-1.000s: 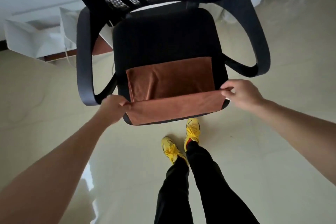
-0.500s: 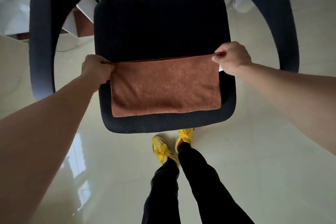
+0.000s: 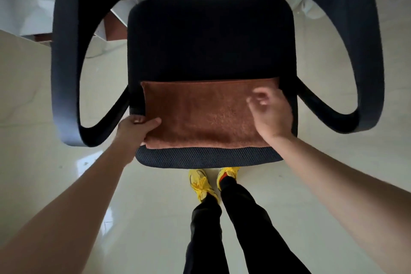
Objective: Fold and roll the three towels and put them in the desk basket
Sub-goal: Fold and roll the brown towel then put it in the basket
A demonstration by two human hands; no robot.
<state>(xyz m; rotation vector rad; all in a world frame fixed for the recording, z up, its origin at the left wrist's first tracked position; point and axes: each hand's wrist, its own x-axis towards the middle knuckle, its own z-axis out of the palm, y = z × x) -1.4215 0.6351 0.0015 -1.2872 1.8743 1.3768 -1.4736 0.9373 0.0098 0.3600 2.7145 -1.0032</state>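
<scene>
Towel: a brown towel (image 3: 204,113), folded into a flat band, is laid across the 6 o'clock half of the black chair seat (image 3: 209,40), with its long edges run from 9 to 3 o'clock.
Left grip: the left grip (image 3: 136,127) is closed on the towel's 8 o'clock corner, with the thumb laid on top of the cloth.
Right grip: the right grip (image 3: 272,115) is set over the towel's 3 o'clock end. Its fingers are blurred, so it cannot be told whether cloth is pinched.
Towel to grips: the towel is spanned between both grips, and its middle is left uncovered.
Surroundings: yellow shoes (image 3: 201,184) are placed on the pale floor (image 3: 55,184) at 6 o'clock, near the seat's front edge.
</scene>
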